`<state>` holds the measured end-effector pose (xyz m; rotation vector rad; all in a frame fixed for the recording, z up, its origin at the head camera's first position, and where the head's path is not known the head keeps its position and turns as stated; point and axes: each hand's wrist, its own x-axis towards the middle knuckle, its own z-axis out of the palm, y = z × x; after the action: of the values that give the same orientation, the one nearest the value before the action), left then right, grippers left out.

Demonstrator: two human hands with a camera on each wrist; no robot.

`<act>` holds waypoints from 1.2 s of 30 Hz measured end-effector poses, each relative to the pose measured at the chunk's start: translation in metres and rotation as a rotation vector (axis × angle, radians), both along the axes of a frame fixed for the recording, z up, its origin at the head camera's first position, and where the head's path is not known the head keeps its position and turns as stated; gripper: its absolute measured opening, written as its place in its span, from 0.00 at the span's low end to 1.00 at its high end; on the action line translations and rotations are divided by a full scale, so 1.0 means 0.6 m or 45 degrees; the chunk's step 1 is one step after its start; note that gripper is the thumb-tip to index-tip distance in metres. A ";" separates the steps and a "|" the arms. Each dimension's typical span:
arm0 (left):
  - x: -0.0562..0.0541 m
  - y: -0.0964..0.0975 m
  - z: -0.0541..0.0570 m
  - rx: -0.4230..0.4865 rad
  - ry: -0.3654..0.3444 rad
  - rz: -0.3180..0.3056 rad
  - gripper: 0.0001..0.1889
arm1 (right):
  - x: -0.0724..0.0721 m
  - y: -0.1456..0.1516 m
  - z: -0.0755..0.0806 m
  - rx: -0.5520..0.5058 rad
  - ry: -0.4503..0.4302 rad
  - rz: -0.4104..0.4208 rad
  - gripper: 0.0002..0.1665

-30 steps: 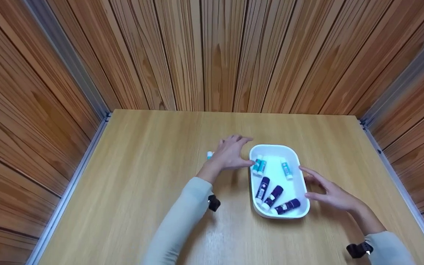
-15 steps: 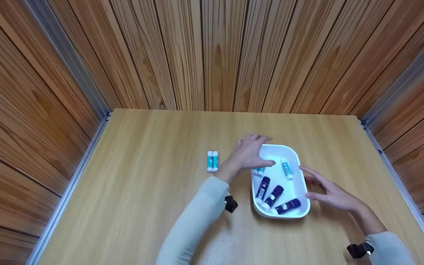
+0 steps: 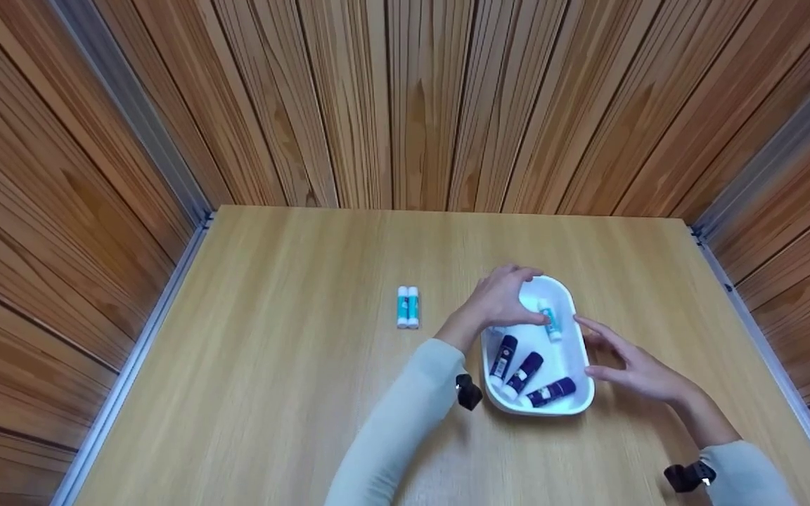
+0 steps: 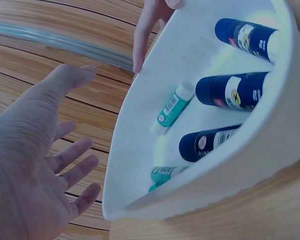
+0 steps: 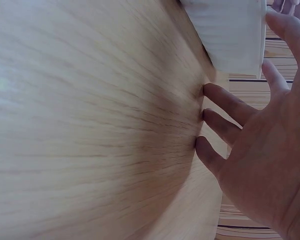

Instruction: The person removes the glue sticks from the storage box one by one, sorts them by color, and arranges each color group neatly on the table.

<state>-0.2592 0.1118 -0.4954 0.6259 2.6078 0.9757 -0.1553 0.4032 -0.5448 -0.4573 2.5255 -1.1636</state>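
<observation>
At left on the table (image 3: 271,316), two slim white-and-teal cylindrical glue sticks, a left one (image 3: 402,308) and a right one (image 3: 413,308), lie side by side, parallel, lengthwise from near to far. Over the last second the left hand (image 3: 502,302) has travelled right, uncovering this pair, and is now above the far left part of the white, round-cornered rectangular tray (image 3: 560,355). Its fingers are apart with nothing between them; this suggests that the pair is set down and that the hand is returning to the tray's contents. Beneath the hand, at the tray's left wall, further teal sticks (image 4: 165,173) show partly in the left wrist view; their exact number cannot be confirmed. Nearer, three thicker navy-blue cylindrical glue sticks with white ends rest on their sides: the left one (image 3: 504,357) steeply angled, the middle one (image 3: 523,373) slanted, the right one (image 3: 551,392) closest to crosswise. Farther right, a single teal stick (image 3: 554,332) lies on the tray floor, label visible, just beside the left thumb; contact cannot be determined. At far right, the right hand (image 3: 631,365) has stayed at the tray's right rim, fingers apart, thumb and index finger appearing to touch it.
</observation>
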 end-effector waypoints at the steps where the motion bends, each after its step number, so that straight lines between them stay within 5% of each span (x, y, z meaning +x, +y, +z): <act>1: 0.001 0.002 -0.002 0.010 -0.009 0.009 0.44 | -0.001 0.000 0.000 -0.002 -0.002 0.000 0.52; 16: 0.019 0.041 -0.041 0.090 -0.104 0.111 0.41 | -0.001 0.000 -0.003 0.015 -0.015 -0.015 0.51; 36: 0.023 0.084 -0.085 -0.044 -0.116 0.220 0.46 | -0.002 -0.002 -0.001 -0.006 0.017 -0.004 0.50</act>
<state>-0.2453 0.1621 -0.5466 0.3433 2.6252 0.9823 -0.1565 0.4021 -0.5457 -0.4639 2.5366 -1.1714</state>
